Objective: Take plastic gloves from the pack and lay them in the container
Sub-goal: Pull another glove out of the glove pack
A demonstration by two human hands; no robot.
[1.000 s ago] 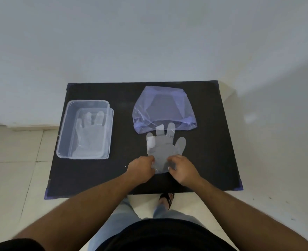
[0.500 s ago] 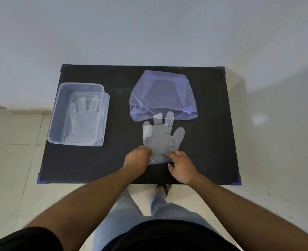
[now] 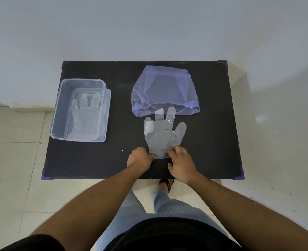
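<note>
A clear plastic glove [image 3: 161, 135] lies flat on the black table [image 3: 95, 160], its fingertips just inside the mouth of the bluish plastic pack [image 3: 165, 92]. My left hand [image 3: 139, 158] pinches the glove's cuff at its left corner. My right hand [image 3: 179, 160] pinches the cuff at its right side. The clear rectangular container [image 3: 59, 113] stands at the table's left, with another clear glove [image 3: 85, 118] lying flat in it.
A white wall stands behind the table. Tiled floor surrounds it, and my legs and a sandalled foot [image 3: 165, 184] show below the table's near edge.
The view has shifted, so the table sits lower in the frame. Both hands stay on the glove's cuff, and the glove has hardly moved on the table.
</note>
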